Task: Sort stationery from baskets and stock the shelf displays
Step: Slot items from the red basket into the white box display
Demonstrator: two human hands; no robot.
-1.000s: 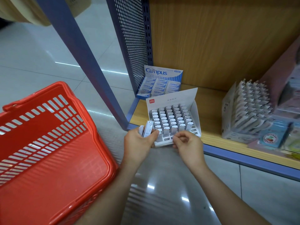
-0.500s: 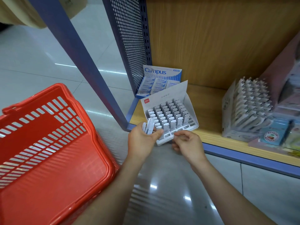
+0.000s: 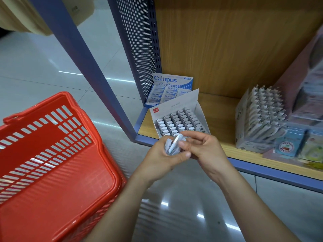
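Observation:
My left hand (image 3: 161, 157) grips a small bundle of white-and-grey stationery pieces (image 3: 172, 146) just in front of the shelf edge. My right hand (image 3: 203, 147) has come against it, and its thumb and fingers pinch one piece at the top of the bundle. Behind the hands, a white display box (image 3: 176, 109) with rows of the same pieces sits on the wooden shelf (image 3: 220, 119), its lid flap standing up. A red plastic basket (image 3: 57, 165) rests on the floor to the left; nothing shows inside it.
A blue Campus eraser box (image 3: 170, 87) stands in the shelf's back left corner, by the perforated blue side panel (image 3: 139, 46). A grey-white display of pens (image 3: 262, 117) and colourful packets (image 3: 297, 145) fill the shelf's right side. A blue upright (image 3: 83, 63) slants between basket and shelf.
My right hand has left the front of the display box and moved left to my left hand, where it now pinches a piece of the bundle. The view shifted slightly.

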